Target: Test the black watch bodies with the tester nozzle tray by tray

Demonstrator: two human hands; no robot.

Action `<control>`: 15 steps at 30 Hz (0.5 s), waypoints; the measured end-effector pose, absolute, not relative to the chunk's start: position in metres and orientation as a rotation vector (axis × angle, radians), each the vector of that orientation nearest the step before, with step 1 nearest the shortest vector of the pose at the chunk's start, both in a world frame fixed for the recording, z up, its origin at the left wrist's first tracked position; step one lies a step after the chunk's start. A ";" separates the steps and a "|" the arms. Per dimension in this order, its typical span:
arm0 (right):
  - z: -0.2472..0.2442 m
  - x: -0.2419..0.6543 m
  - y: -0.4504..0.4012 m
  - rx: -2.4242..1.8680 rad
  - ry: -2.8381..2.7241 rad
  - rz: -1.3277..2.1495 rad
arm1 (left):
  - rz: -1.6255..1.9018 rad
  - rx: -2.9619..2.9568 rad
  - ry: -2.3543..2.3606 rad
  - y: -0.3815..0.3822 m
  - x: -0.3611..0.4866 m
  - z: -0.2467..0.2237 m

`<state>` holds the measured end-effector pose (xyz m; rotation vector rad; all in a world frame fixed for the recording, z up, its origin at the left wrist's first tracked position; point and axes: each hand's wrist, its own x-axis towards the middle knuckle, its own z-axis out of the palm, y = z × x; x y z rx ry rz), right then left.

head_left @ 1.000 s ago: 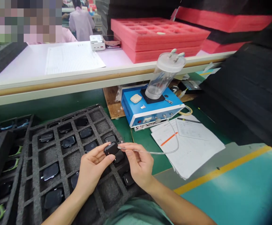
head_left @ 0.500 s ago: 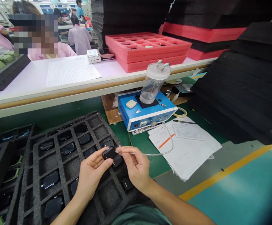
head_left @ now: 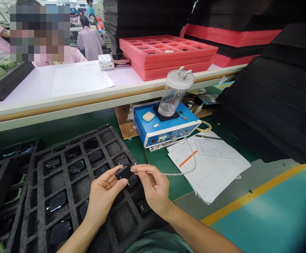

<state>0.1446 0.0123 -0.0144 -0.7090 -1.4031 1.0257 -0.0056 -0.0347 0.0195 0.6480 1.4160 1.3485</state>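
Note:
Between thumb and fingers, my left hand (head_left: 106, 191) grips a small black smartwatch case (head_left: 123, 172), raised over the foam tray. My right hand (head_left: 155, 188) pinches the end of a thin clear tube (head_left: 174, 173), its tip up against the right side of the case. The tube curves away to the front of a blue box-shaped machine (head_left: 166, 123). Under both hands lies the dark grey foam tray (head_left: 83, 186), with black watch cases such as one dark watch case (head_left: 58, 201) in several of its pockets.
A clear cylinder (head_left: 172, 96) stands on the machine beside a cream case (head_left: 148, 116). Papers (head_left: 213, 165) lie to the right. Red foam trays (head_left: 166, 59) sit on the shelf; black foam stacks (head_left: 263, 91) rise at right. A person (head_left: 60, 56) is across the shelf.
My hands, the watch case and the tube tip hold almost the same position. The view has shifted very slightly.

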 end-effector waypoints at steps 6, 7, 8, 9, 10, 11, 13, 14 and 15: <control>-0.015 0.144 0.012 -0.717 -1.408 1.023 | 1.347 0.656 1.408 -0.035 -0.006 0.020; -0.016 0.144 0.012 -0.718 -1.410 1.027 | 1.348 0.656 1.410 -0.035 -0.006 0.020; -0.016 0.144 0.012 -0.719 -1.411 1.034 | 1.347 0.657 1.411 -0.035 -0.006 0.020; -0.017 0.144 0.012 -0.719 -1.411 1.040 | 1.348 0.658 1.412 -0.035 -0.006 0.020; -0.017 0.144 0.012 -0.718 -1.411 1.043 | 1.350 0.659 1.413 -0.035 -0.006 0.021; -0.017 0.145 0.012 -0.716 -1.411 1.044 | 1.351 0.659 1.413 -0.035 -0.006 0.021; -0.018 0.145 0.012 -0.716 -1.413 1.044 | 1.356 0.657 1.410 -0.035 -0.006 0.021; -0.018 0.145 0.012 -0.717 -1.414 1.044 | 1.357 0.656 1.408 -0.035 -0.006 0.021; -0.018 0.145 0.012 -0.719 -1.415 1.043 | 1.360 0.654 1.407 -0.035 -0.006 0.021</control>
